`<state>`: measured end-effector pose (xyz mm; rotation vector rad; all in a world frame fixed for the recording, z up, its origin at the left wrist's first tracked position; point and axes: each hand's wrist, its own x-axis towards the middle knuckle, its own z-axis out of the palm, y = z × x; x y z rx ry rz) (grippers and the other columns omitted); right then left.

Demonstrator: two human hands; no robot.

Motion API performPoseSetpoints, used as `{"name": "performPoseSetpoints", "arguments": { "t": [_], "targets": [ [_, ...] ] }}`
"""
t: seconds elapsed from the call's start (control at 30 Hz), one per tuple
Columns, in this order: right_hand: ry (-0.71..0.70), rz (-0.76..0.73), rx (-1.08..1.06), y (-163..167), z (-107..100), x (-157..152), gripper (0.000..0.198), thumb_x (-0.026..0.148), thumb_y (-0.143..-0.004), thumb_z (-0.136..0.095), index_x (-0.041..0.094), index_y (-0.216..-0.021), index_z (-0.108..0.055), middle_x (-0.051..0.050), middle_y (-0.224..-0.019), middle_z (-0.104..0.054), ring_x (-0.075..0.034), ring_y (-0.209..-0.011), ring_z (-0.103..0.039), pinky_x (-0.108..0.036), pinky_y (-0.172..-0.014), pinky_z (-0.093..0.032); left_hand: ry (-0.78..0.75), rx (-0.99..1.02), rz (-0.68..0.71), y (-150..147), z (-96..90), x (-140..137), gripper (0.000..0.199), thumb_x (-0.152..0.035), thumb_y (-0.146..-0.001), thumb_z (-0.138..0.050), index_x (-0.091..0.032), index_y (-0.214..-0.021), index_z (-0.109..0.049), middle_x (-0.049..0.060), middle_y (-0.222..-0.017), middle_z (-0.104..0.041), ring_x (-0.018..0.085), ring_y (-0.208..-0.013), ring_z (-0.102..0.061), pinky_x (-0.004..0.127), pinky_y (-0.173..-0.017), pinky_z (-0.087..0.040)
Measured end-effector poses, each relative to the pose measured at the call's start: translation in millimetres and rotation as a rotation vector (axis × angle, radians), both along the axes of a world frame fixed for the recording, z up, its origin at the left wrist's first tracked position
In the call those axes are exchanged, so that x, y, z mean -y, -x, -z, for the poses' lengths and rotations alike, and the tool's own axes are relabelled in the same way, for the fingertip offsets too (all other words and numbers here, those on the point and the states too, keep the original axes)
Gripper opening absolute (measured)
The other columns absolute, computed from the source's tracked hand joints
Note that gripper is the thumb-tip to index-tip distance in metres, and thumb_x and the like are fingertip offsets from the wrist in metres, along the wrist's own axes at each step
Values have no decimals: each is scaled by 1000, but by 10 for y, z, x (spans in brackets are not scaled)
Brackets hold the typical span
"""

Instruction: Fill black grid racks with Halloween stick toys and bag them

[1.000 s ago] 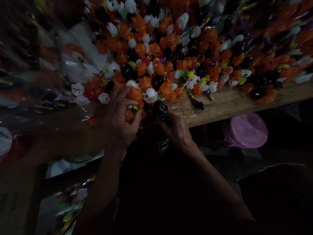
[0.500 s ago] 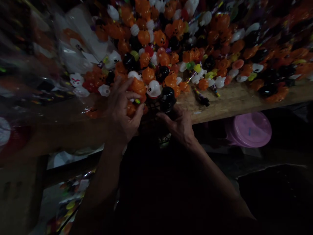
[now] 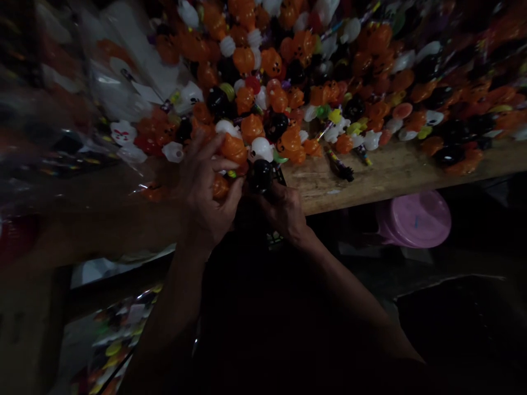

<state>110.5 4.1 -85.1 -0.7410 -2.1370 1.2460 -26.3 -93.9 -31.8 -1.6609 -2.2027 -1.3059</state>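
My left hand [image 3: 206, 195] is closed around small orange plastic toys at the table's front edge. One orange toy [image 3: 233, 149] shows above the thumb, another orange piece [image 3: 220, 186] lies between thumb and fingers, with a bit of yellow-green beside them. My right hand [image 3: 287, 211] grips a round, shiny black plastic toy [image 3: 261, 174] from below, close to my left thumb. Its lower part is hidden in shadow and by the fingers. Just behind it sits a white ghost-like toy [image 3: 261, 149] with dark eyes.
A large pile of orange, black and white toys [image 3: 275, 99] covers the wooden table [image 3: 321, 184]. Clear plastic bags [image 3: 123, 71] lie at the left. Below the edge on the right is a pink tub [image 3: 420, 218]. More colourful pieces [image 3: 113, 348] show low at the left.
My right hand has moved left with the black toy, bringing it close to my left hand. My left hand keeps its hold on the orange toys. The view has shifted slightly.
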Motion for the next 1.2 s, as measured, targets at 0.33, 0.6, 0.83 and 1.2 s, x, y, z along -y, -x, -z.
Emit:
{"name": "performPoseSetpoints", "arguments": {
  "t": [0.33, 0.6, 0.83, 1.2],
  "targets": [
    [-259, 9, -14, 1, 77, -2, 14, 18, -91, -66, 16, -77, -63, -2, -73, -65, -13, -64, -58, -25, -64, -44, 1, -68, 38, 92, -3, -1, 8, -27, -96, -58, -26, -104, -59, 3, -144, -63, 24, -149, -45, 50, -127, -39],
    [-360, -27, -52, 6, 155, 1, 13, 13, -93, -55, 17, -83, -62, -3, -76, -65, -13, -64, -58, -24, -63, -44, 15, -215, 93, 164, -166, 71, 24, -36, -93, -62, -20, -110, -65, 6, -155, -52, 32, -155, -34, 56, -130, -32],
    [-294, -106, 140, 24, 121, 35, 16, 10, -89, -53, 16, -99, -64, -7, -90, -72, -16, -74, -65, -26, -68, -51, 78, -391, 212, 137, -278, -93, 27, -41, -95, -67, -22, -114, -71, 6, -161, -46, 39, -159, -22, 68, -127, -29],
    [-228, -185, 302, 15, 36, 35, 28, 16, -93, -58, 15, -120, -66, -11, -104, -75, -20, -80, -72, -28, -66, -53, 13, -350, 216, 148, -76, -137, 18, -30, -93, -70, -26, -109, -67, 6, -158, -50, 40, -155, -32, 69, -125, -33]
  ]
}}
